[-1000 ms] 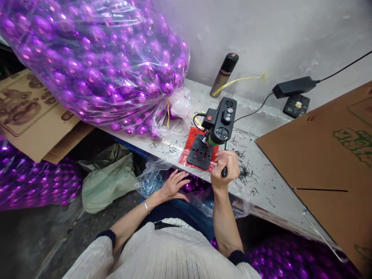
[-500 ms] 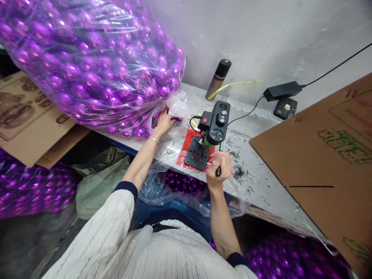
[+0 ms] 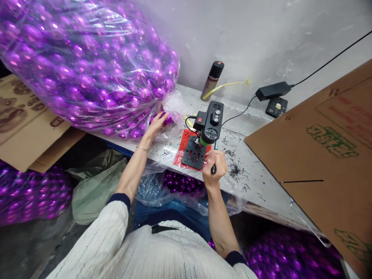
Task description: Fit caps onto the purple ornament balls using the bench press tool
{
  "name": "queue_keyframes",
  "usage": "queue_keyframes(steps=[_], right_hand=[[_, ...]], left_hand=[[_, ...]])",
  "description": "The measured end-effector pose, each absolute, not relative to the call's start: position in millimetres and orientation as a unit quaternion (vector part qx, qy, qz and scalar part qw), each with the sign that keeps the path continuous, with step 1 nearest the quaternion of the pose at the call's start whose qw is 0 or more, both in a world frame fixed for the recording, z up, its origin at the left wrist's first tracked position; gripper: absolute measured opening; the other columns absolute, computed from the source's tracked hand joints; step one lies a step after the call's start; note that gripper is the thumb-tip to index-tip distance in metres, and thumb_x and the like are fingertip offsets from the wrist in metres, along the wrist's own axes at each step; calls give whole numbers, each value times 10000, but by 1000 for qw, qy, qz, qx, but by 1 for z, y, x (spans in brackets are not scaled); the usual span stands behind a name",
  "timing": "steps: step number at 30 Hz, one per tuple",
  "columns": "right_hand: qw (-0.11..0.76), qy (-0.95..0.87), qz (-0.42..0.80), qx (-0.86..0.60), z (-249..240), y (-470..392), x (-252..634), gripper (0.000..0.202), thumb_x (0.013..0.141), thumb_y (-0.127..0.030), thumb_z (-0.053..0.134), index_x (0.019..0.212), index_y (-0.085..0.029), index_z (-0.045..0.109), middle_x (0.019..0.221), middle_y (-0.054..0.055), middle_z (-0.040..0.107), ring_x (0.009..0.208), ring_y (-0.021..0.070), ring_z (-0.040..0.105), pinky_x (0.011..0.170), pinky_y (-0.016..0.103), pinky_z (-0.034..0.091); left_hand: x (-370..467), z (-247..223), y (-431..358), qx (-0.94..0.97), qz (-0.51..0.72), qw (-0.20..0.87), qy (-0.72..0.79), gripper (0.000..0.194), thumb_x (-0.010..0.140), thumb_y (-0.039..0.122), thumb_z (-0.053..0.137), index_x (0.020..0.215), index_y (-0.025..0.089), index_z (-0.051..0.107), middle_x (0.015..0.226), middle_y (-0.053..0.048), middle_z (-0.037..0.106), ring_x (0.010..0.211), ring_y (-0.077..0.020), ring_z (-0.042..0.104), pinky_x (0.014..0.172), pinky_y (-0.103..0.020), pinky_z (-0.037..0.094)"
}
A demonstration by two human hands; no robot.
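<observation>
My left hand (image 3: 157, 123) is at the mouth of a large clear bag of shiny purple balls (image 3: 95, 73), its fingers around a purple ball (image 3: 167, 119) at the opening. My right hand (image 3: 215, 164) is closed round a black-tipped handle (image 3: 213, 169) beside a small black device (image 3: 212, 122). The device stands over a dark slotted plate (image 3: 193, 152), which lies on a red sheet (image 3: 180, 149) on the white table (image 3: 252, 176).
Behind the device stand a spray can (image 3: 212, 80) and a yellow strip (image 3: 226, 86). A power adapter (image 3: 273, 91) hangs by the wall. Cardboard boxes (image 3: 314, 155) flank both sides. Dark slivers litter the table. More purple balls (image 3: 183, 182) sit below the edge.
My left hand has drawn back slightly from the bag's mouth, and a purple ball now shows at its fingers. My right hand stays on the handle. The whole view has shifted a little.
</observation>
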State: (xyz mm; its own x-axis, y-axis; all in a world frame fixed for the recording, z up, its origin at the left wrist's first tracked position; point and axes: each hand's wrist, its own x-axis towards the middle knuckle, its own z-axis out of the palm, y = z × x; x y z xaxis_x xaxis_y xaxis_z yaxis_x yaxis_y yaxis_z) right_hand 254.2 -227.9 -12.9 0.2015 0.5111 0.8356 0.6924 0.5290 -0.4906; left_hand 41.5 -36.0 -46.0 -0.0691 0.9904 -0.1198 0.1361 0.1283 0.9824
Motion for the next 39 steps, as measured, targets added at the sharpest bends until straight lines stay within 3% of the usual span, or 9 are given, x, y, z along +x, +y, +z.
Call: queue_keyframes(steps=[3, 7, 12, 17, 23, 28, 39], right_hand=[[609, -624, -78, -483, -10, -227, 255, 264, 953, -155, 432, 705, -219, 498, 695, 5, 583, 660, 130, 577, 639, 287, 447], [608, -621, -72, -489, -3, -225, 256, 270, 958, -166, 436, 700, -222, 493, 672, 0, 569, 642, 128, 566, 637, 291, 443], [604, -622, -72, -494, 5, -223, 260, 272, 965, -191, 441, 699, -226, 490, 657, 1, 564, 634, 130, 569, 618, 289, 444], [594, -629, -79, -495, 7, -222, 262, 265, 962, -195, 443, 706, -223, 502, 659, 2, 567, 634, 126, 563, 621, 283, 441], [591, -640, -79, -485, 10, -223, 263, 256, 952, -156, 439, 713, -220, 505, 659, -2, 564, 640, 123, 556, 619, 275, 431], [585, -649, -88, -478, 12, -224, 263, 249, 947, -140, 435, 719, -219, 499, 671, 0, 569, 657, 125, 564, 627, 272, 440], [574, -656, -94, -481, 10, -225, 264, 224, 943, -125, 440, 753, -216, 517, 689, 7, 581, 668, 130, 569, 638, 274, 440]], left_hand=[[34, -43, -80, 452, 466, 563, 511, 472, 963, 534, 511, 1326, 234, 547, 1053, -93, 706, 769, -187, 710, 671, -331, 571], [37, -52, -141, 417, 481, 657, 404, 529, 945, 523, 549, 1424, 317, 464, 1163, -78, 691, 889, -197, 732, 758, -339, 605], [65, -73, -184, 366, 464, 713, 377, 567, 926, 508, 589, 1444, 313, 470, 1189, -90, 701, 890, -212, 727, 768, -370, 604], [98, -88, -187, 424, 467, 625, 460, 780, 742, 444, 821, 1414, 204, 507, 1106, -91, 728, 995, -218, 697, 939, -370, 544], [122, -98, -178, 576, 412, 439, 553, 606, 727, 441, 829, 1235, 170, 640, 1039, -77, 729, 931, -241, 690, 874, -370, 547], [134, -99, -173, 697, 396, 293, 521, 571, 781, 406, 797, 1267, 180, 599, 1229, -125, 671, 1143, -288, 630, 1005, -435, 503], [142, -106, -168, 742, 378, 282, 476, 593, 780, 341, 795, 1311, 200, 574, 1233, -119, 596, 1148, -283, 612, 1014, -442, 514]])
